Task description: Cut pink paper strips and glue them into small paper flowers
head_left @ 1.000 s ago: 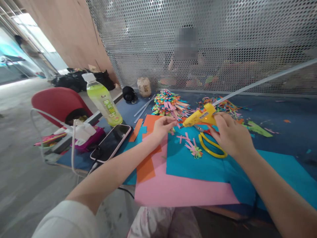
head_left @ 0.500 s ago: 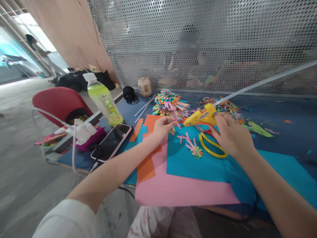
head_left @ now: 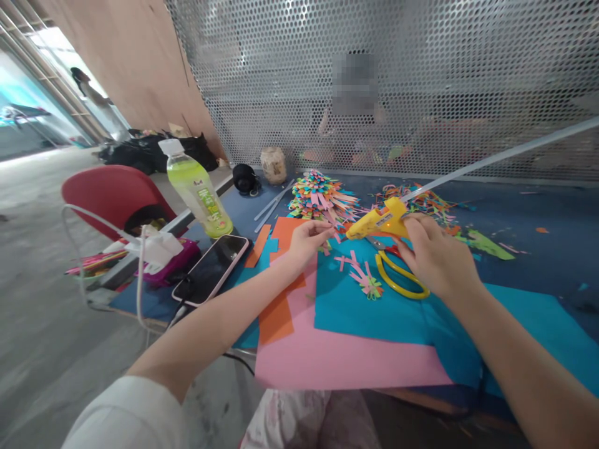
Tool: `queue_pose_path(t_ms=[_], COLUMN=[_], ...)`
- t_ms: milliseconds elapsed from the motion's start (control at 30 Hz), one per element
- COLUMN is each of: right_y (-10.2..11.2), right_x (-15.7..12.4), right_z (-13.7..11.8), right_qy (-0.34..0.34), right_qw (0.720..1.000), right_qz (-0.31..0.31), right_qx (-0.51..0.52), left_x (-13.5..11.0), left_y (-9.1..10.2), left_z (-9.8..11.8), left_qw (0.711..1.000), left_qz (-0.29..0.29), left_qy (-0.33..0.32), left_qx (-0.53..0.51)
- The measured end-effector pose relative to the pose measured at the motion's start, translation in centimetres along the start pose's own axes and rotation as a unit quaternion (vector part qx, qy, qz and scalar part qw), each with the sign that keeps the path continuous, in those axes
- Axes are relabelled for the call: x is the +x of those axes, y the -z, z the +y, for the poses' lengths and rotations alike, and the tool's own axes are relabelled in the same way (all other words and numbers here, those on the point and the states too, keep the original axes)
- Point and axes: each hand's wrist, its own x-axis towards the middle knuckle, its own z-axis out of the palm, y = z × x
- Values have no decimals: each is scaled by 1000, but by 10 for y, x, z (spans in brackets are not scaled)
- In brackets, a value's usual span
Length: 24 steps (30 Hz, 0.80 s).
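Observation:
My right hand is closed round the handle of a yellow glue gun, whose nozzle points left. A long glue stick sticks out of its back. My left hand pinches a small paper piece right at the nozzle tip. Under the gun lie yellow-handled scissors and a small pink and green paper flower on a blue sheet.
A pile of finished coloured paper flowers sits behind my hands. Pink and orange sheets lie under the blue one. A phone, a green drink bottle and a red chair stand left. Another person sits behind the perforated screen.
Both hands have barely moved; the glue gun stays at the paper piece. A person in the far left background has walked further right.

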Motion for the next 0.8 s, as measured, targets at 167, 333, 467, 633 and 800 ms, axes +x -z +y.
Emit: queue_pose_path(t_ms=[167,333,467,633,800], right_y=[0,0,0,-1,-2], right_x=[0,1,0,-1,-2], right_z=[-2,-1,0,0,2], right_qy=[7,-4,-10,-21,-31], right_qw=[1000,1000,1000,1000,999], right_qz=[16,8,-8,-19,-13], right_qx=[-3,4,2,12,8], left_x=[1,1,-1,-1,0], left_y=[0,0,-1,-2,-2], left_z=[-2,-2,-1,0,-2], left_qw=[1000,1000,1000,1000,999], left_qz=[-1,-6,-11,-30,-32], left_qy=[3,-2,-4,-9,-10], left_qx=[-2,0,1,2,6])
